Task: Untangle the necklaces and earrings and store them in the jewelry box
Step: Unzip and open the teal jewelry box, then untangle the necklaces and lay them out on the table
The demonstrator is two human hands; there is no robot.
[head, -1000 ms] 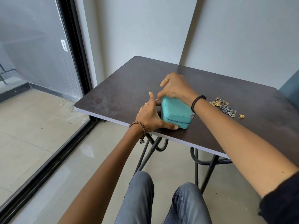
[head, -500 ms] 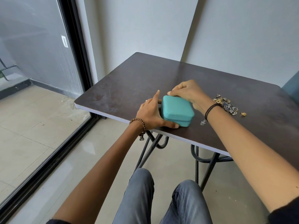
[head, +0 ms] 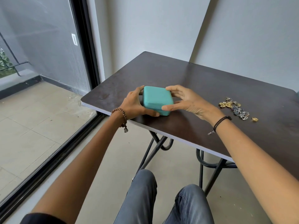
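Note:
A closed teal jewelry box (head: 157, 99) sits near the front left edge of the dark table (head: 202, 88). My left hand (head: 135, 104) grips its left side, thumb along the front bottom edge and fingers round the back corner. My right hand (head: 186, 101) holds the right side, thumb at the front corner and fingers touching the back right corner. A tangled heap of gold and silver necklaces and earrings (head: 237, 108) lies on the table to the right, apart from both hands. One small gold earring (head: 254, 119) lies alone beside it.
The table's front edge (head: 178, 139) runs diagonally above my knees (head: 161, 199). A glass sliding door with a black frame (head: 87, 46) stands at the left. Grey walls close the back.
My right hand has come off the lid's far side and moved to the box's right side. The left hand has stayed on the left side. The view has shifted.

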